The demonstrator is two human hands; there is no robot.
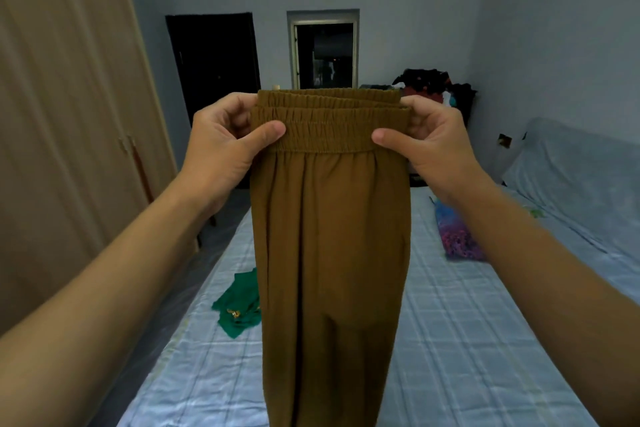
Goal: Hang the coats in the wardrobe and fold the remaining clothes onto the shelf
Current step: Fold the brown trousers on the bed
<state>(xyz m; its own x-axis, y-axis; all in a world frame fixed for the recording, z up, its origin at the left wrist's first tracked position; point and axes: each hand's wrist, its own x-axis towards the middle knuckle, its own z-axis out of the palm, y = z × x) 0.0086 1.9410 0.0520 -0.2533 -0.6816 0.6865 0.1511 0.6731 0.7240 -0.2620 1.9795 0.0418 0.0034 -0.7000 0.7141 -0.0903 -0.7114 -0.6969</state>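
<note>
Brown trousers with an elastic waistband hang straight down in front of me, doubled leg on leg, above the bed. My left hand pinches the waistband's left end, thumb in front and fingers behind. My right hand pinches the right end the same way. A green garment lies crumpled on the bed's left side, partly hidden behind the trousers. A purple and blue patterned garment lies on the bed to the right.
The bed with a pale blue checked sheet runs away from me. The beige wardrobe stands shut along the left. A dark pile of clothes sits at the far right by the wall. A dark door and a window are in the far wall.
</note>
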